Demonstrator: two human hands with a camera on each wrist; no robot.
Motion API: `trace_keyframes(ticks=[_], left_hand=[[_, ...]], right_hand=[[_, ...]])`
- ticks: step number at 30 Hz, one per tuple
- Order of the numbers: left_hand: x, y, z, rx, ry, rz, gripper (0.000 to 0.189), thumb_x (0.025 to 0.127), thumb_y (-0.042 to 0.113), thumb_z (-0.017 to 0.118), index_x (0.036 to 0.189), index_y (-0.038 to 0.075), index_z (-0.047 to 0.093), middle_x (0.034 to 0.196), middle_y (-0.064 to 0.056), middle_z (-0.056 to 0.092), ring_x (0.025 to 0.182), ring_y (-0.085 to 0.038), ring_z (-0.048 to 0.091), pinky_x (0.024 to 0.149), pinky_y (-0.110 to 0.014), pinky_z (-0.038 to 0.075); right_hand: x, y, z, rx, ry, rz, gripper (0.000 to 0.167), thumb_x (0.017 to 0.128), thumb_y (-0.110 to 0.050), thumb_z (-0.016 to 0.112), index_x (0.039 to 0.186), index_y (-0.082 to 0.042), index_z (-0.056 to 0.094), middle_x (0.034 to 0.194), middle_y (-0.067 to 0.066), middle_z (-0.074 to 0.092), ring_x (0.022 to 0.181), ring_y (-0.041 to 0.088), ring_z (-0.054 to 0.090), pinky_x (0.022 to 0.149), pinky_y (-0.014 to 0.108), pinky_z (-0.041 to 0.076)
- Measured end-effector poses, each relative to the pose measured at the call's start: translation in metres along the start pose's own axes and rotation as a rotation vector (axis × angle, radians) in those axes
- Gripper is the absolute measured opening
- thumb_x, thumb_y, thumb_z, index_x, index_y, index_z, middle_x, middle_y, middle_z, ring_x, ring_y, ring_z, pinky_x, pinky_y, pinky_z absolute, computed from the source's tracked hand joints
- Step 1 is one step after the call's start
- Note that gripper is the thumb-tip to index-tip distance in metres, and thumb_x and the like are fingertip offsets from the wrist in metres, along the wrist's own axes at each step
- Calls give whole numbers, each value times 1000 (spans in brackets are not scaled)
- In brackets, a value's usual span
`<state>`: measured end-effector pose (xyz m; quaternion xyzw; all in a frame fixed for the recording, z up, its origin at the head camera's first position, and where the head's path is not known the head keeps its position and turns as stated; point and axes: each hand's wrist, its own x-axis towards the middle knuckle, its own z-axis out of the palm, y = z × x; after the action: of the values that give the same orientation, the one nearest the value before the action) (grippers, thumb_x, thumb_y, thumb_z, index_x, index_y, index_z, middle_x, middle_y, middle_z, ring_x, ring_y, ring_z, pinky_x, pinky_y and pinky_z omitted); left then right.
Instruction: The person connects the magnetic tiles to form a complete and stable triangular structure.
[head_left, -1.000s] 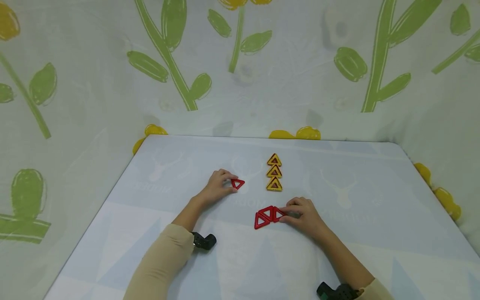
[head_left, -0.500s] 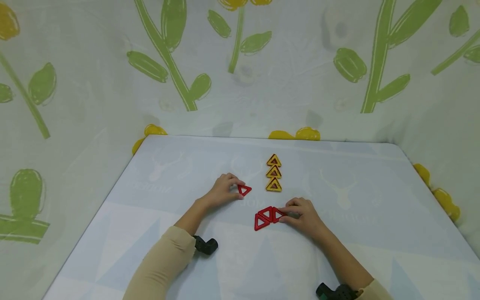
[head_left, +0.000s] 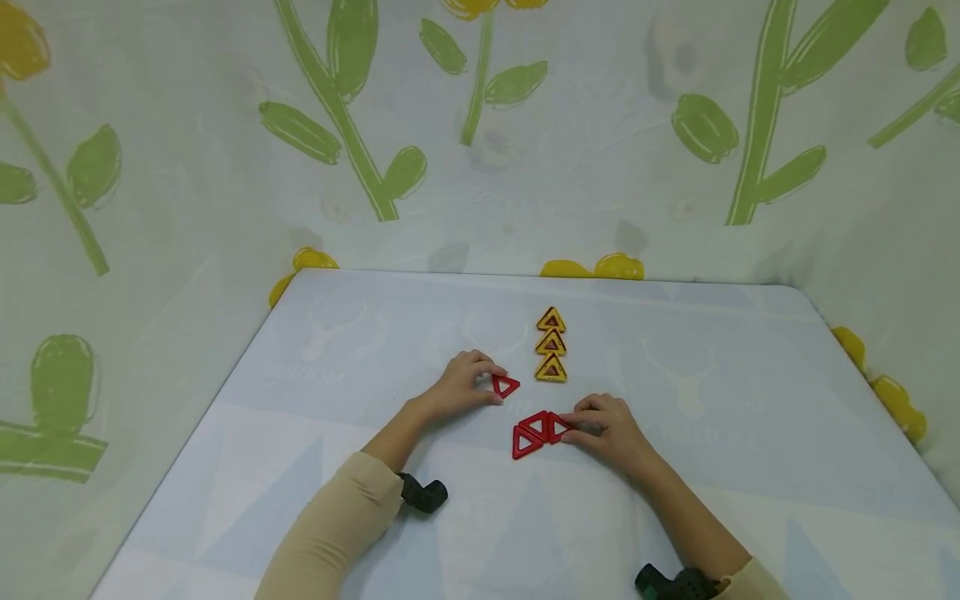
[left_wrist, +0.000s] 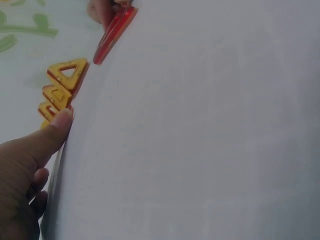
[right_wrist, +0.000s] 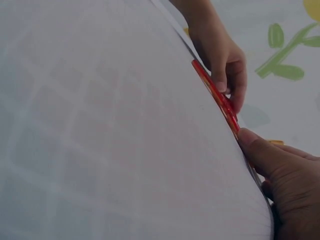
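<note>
My left hand (head_left: 467, 385) pinches a small hollow red triangle tile (head_left: 512, 389) between thumb and fingers, a little above and left of a red group. In that group, several matching triangles lie edge to edge; a red tile (head_left: 517, 451) forms its left end. The tile at its right end (head_left: 551, 428) is pinched by my right hand (head_left: 606, 427). Seen edge-on in the right wrist view, the red tiles (right_wrist: 212, 92) lie between both hands. Farther back, yellow triangle tiles (head_left: 551, 379) stand in a column, tip to base; the left wrist view shows them as well (left_wrist: 54, 70).
A pale patterned cloth (head_left: 712, 483) covers the table. Behind its far edge rises a white curtain (head_left: 570, 192) printed with green plants and yellow flowers. A black wrist camera (head_left: 425, 496) sits on the left forearm and another black camera (head_left: 675, 583) on the right.
My left hand has moved rightward and slightly nearer, carrying its red triangle tile closer to the red group. The right hand and the yellow column stay in place.
</note>
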<state>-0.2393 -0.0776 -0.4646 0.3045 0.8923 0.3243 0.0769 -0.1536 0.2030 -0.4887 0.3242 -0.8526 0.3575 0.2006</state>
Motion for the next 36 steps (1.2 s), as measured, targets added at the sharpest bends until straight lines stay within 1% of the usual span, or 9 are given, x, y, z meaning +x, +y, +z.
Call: trace_keyframes(ticks=[3,7,12,15,18,21,27,36], left_hand=[[2,3,3,0,-16,21,41,80,29,76,117,14,66,117,-6,54,110,-22,45,93,-41,35],[3,7,5,9,-35,42,41,80,29,75,117,15,66,117,-6,54,110,-23,45,94,-41,34],[2,12,7,44,-52,74,41,80,29,75,118,16,66,116,-6,55,109,-22,46,92,-40,34],[1,16,7,47,-55,91,41,79,30,76,117,16,67,115,-6,56,109,-22,47,92,-39,34],[2,19,7,34,-60,115,41,79,30,76,116,15,67,114,-6,56,108,-23,47,91,-39,33],[4,20,7,46,-71,127,41,79,30,76,116,16,67,114,-5,56,108,-22,47,90,-37,33],[6,21,10,49,-90,119,41,79,31,76,117,17,67,115,-4,56,108,-20,47,90,-36,32],[5,16,14,25,-102,126,41,78,31,77,116,18,68,114,-2,57,110,-20,46,92,-39,29]], right_hand=[[-1,0,-1,-16,-5,1,28,66,-13,83,92,-7,76,86,1,61,77,11,49,68,27,37],[0,-1,-2,-28,-23,31,30,65,-10,83,94,-8,76,87,0,61,79,11,49,69,27,38],[0,-2,-3,-13,-67,82,29,68,-9,82,97,-9,76,89,0,61,81,11,49,70,27,39],[1,-3,-4,-5,-92,106,28,70,-10,81,98,-9,76,90,-1,61,83,10,49,70,27,40],[2,-4,-6,-3,-98,126,28,71,-12,81,98,-9,76,90,-1,61,83,10,48,70,28,40],[3,-3,-7,3,-100,127,28,70,-11,81,98,-9,76,90,-1,61,83,10,48,70,28,40],[4,-3,-8,20,-108,141,28,71,-12,81,98,-8,76,90,0,61,82,10,48,70,29,40],[2,-1,-5,35,-80,99,27,68,-7,81,95,-6,76,87,2,61,79,12,49,68,28,39]])
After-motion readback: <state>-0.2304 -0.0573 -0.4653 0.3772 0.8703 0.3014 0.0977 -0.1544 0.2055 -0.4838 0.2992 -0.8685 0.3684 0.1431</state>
